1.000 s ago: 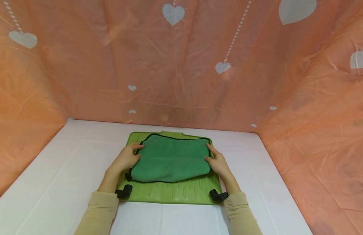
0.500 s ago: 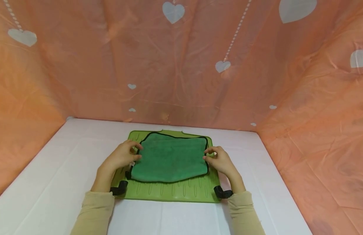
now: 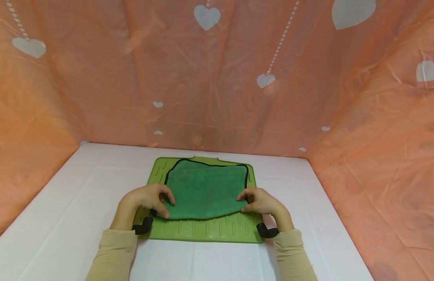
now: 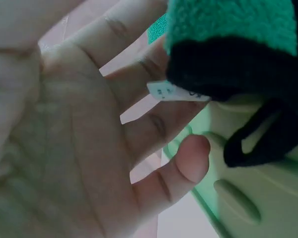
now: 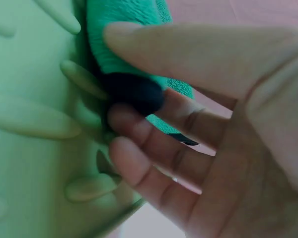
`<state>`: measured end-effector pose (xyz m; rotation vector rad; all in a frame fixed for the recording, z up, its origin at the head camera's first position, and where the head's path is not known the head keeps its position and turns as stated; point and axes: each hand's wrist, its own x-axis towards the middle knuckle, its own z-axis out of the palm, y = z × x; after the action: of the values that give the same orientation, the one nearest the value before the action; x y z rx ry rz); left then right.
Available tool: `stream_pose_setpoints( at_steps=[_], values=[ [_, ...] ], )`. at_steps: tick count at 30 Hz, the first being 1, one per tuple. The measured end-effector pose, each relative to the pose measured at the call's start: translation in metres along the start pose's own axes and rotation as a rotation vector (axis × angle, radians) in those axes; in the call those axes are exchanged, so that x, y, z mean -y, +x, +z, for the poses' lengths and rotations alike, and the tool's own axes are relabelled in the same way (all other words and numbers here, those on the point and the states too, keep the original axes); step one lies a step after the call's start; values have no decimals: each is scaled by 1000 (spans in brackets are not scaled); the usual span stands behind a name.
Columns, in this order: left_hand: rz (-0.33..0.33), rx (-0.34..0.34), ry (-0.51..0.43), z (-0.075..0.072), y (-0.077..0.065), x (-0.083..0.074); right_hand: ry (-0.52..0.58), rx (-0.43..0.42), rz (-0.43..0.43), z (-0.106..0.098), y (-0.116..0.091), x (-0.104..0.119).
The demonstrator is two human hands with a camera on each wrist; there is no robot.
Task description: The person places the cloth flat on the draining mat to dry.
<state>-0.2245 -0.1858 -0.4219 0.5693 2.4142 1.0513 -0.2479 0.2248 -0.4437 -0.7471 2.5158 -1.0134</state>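
Note:
A green towel [image 3: 206,191] with black trim and a hanging loop [image 4: 253,144] lies on a light green ribbed board [image 3: 202,230]. My left hand [image 3: 151,199] is at the towel's near left corner, fingertips over the cloth and thumb at the near edge. In the left wrist view its loosely bent fingers reach behind the trim, beside a small white label [image 4: 174,91]. At the near right corner, my right hand [image 3: 260,201] has its thumb on top of the towel. The right wrist view has the other fingers bent at the black trim, pinching that edge.
The board lies on a white-covered table [image 3: 83,207]. An orange curtain [image 3: 217,117] with white hearts encloses the back and both sides. Black wrist mounts [image 3: 144,226] sit low over the board's near corners.
Both hands have slid nearer along the towel's left and right sides to its near corners. At half a second ago, their fingertips were at the middle of those sides. The towel has hardly moved.

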Motion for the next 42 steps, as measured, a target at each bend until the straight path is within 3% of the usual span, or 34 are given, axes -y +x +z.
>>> stream_pose_setpoints(
  at_steps=[5, 8, 11, 14, 16, 21, 24, 27, 34, 38, 42],
  values=[
    [56, -18, 22, 0, 2, 3, 17, -105, 19, 2, 0, 2],
    [61, -108, 26, 0, 4, 5, 72, -217, 26, 3, 1, 4],
    [44, -243, 31, 0, 7, 6, 195, -312, 38, 3, 2, 8],
    [43, -311, 39, 0, 8, 6, 317, -336, 56, 1, 1, 10],
    [40, -272, 38, -1, 7, 5, 347, -296, 61, 0, 0, 9],
    [9, -17, -21, -3, 1, 4, 225, -51, 40, -3, -4, 3],
    [-22, 36, -55, -2, 0, 2, 143, 12, 22, -2, -4, 1],
    [-30, -43, -51, 0, 0, 2, 110, -66, 42, -1, -2, 3],
    [10, -400, 62, -2, 21, -1, 104, -440, 164, -5, 16, 6],
    [-5, -463, 99, -12, 40, 5, 81, -493, 198, -15, 34, -1],
    [1, -456, 83, -24, 59, 15, 60, -456, 230, -26, 48, -12]
  ],
)
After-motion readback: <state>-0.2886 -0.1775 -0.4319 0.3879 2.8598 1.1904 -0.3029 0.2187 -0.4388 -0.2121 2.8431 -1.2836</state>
